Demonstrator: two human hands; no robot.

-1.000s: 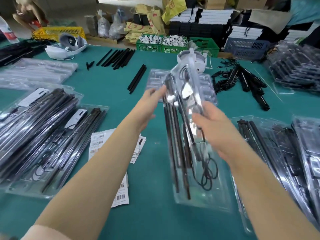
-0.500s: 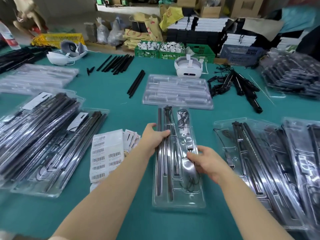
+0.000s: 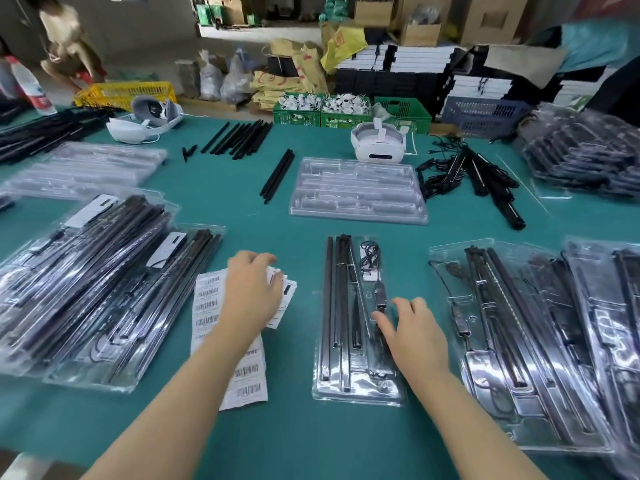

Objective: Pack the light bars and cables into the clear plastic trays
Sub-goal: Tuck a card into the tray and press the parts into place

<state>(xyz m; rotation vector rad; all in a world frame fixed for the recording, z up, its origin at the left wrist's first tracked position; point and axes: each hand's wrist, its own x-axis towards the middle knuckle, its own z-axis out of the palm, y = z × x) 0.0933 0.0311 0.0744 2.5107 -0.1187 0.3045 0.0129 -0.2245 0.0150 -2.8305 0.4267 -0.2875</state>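
My left hand (image 3: 254, 292) lies on the barcode stickers (image 3: 221, 327) on the green table (image 3: 301, 441). Its fingers are a little bent, and I cannot tell if they pinch a sticker. My right hand (image 3: 414, 332) is spread wide, with its fingers resting on the packed clear tray (image 3: 356, 389) in front of me. That tray lies flat on the table, with black light bars (image 3: 330, 306) down its left side and a curled black cable (image 3: 370, 254) at its far end. Behind it lies an empty clear tray (image 3: 358, 190). More packed trays are piled on my left (image 3: 104, 289) and on my right (image 3: 540, 341). Loose black bars (image 3: 239, 138) and a white headset (image 3: 378, 143) sit farther back.
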